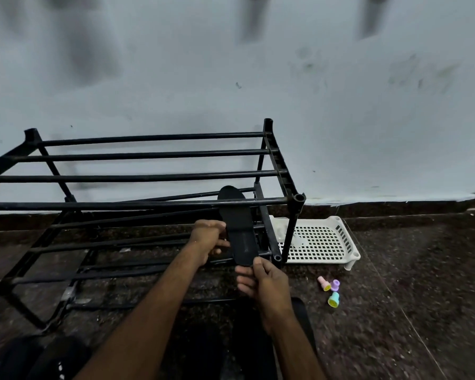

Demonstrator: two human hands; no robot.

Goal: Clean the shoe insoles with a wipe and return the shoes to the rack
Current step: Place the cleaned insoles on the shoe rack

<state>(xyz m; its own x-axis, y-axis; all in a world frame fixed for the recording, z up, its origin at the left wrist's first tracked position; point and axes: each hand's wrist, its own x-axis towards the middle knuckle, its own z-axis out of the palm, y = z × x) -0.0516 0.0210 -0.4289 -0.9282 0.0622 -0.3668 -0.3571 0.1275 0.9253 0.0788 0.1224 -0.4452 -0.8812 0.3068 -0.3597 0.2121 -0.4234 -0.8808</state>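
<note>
A black insole point(237, 226) stands on end in front of the black shoe rack point(137, 200), its far tip crossing the rack's front top bar. My right hand point(261, 281) pinches the insole's near end between thumb and fingers. My left hand point(209, 239) has its fingers curled against the insole's left edge near the middle. No wipe shows in either hand. Dark shoes point(52, 357) lie blurred at the bottom left of the view.
A white perforated plastic tray point(317, 239) lies on the dark speckled floor to the right of the rack. Three small pastel caps point(331, 290) sit on the floor nearer me. A pale wall runs behind the rack.
</note>
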